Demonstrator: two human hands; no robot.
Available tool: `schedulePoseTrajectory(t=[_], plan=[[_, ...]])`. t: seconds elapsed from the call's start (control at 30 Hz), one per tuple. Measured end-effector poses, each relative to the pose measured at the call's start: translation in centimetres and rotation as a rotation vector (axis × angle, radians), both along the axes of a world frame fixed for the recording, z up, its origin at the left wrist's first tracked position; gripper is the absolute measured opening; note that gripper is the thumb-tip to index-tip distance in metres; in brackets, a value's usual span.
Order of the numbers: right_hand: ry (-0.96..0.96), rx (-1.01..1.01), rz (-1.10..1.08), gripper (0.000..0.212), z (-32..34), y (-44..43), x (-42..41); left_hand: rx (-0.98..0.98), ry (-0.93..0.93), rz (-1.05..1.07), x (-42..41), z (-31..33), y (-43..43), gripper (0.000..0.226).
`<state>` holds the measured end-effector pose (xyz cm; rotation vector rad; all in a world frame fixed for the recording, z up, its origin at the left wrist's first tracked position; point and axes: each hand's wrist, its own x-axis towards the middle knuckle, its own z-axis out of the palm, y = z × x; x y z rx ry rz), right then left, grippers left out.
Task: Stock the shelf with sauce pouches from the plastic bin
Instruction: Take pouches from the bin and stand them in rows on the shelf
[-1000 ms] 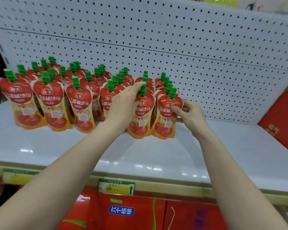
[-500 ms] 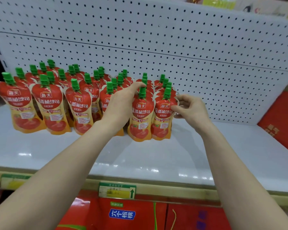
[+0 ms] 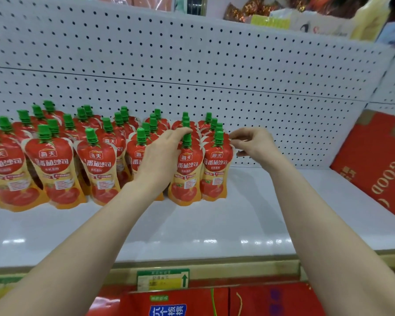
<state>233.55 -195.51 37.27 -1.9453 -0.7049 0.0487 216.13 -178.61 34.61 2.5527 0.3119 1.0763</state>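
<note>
White shelf (image 3: 237, 224) ahead, pegboard back (image 3: 214, 65) behind it. The ketchup pouches (image 3: 100, 156) stand upright in rows across the shelf's left half, spouts up. I judge this is the squaring-up step, at the right edge of the block. There the front pouch (image 3: 187, 174) and the end pouch (image 3: 216, 172) stand side by side, touching. My left grip (image 3: 160, 158) is clamped on the front pouch, fingers curled over its green cap (image 3: 187, 140). My right grip (image 3: 255, 144) is curled just beside the end pouch's shoulder; whether it pinches the edge, I can't tell. The plastic bin is out of view. Next, I reckon: let go gently so neither topples, then fetch more and start a row to the right.
</note>
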Motion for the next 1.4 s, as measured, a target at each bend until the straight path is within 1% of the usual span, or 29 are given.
schedulePoseTrajectory(t=[0.1,0.33,0.4,0.47,0.53,0.63,0.87,0.93,0.97,1.03,1.07,1.13,1.2,1.27,1.33,1.4], plan=[[0.032,-0.027,0.000,0.006,-0.2,0.6,0.5,0.003,0.002,-0.004,0.1,0.1,-0.3,0.054],[-0.051,-0.021,-0.008,0.009,-0.9,0.2,1.1,-0.006,0.016,0.010,0.2,0.0,-0.4,0.055],[-0.115,0.021,-0.019,0.010,-0.9,-0.1,0.7,-0.018,0.015,0.010,0.2,-0.1,-0.5,0.055],[-0.169,0.128,-0.056,0.008,-0.9,-0.7,-0.1,-0.025,0.014,0.011,0.1,-0.2,-0.6,0.055],[-0.160,0.168,-0.027,0.013,-1.1,-1.0,-1.2,-0.025,0.018,0.017,0.2,-0.2,-0.6,0.055],[-0.110,0.042,0.096,0.011,-2.1,-0.9,-2.2,-0.036,0.019,0.021,0.3,-0.3,-0.6,0.055],[-0.174,0.012,0.036,0.011,-2.4,-1.0,-2.2,-0.048,0.007,0.006,0.2,-0.6,-0.7,0.055],[-0.236,0.004,-0.011,0.014,-2.6,-0.9,-2.6,-0.015,-0.020,0.013,0.0,-0.6,-0.9,0.056],[-0.304,0.013,-0.060,0.016,-2.5,-0.9,-2.9,0.017,-0.061,0.023,-0.3,-0.6,-0.9,0.055],[-0.439,0.094,-0.150,0.013,-2.1,-0.7,-4.0,0.071,-0.185,0.069,-1.2,-0.6,-0.5,0.048],[-0.483,0.138,-0.159,0.010,-1.9,-0.4,-4.7,0.080,-0.240,0.113,-1.8,-0.7,-0.1,0.045],[-0.555,0.130,-0.103,0.008,-1.5,0.7,-6.2,0.062,-0.279,0.212,-3.1,-0.9,1.1,0.046],[-0.626,0.018,-0.033,0.013,-1.5,2.2,-7.1,0.041,-0.211,0.271,-4.0,-1.0,2.5,0.052],[-0.671,-0.125,-0.024,0.021,-1.5,3.6,-7.4,0.034,-0.087,0.286,-4.2,-0.7,3.5,0.061],[-0.654,-0.228,-0.047,0.025,-1.5,4.5,-7.5,0.054,0.011,0.291,-4.1,-0.4,4.1,0.066],[-0.609,-0.252,-0.052,0.024,-1.4,5.0,-7.7,0.131,0.063,0.293,-4.1,-0.1,4.4,0.063]])
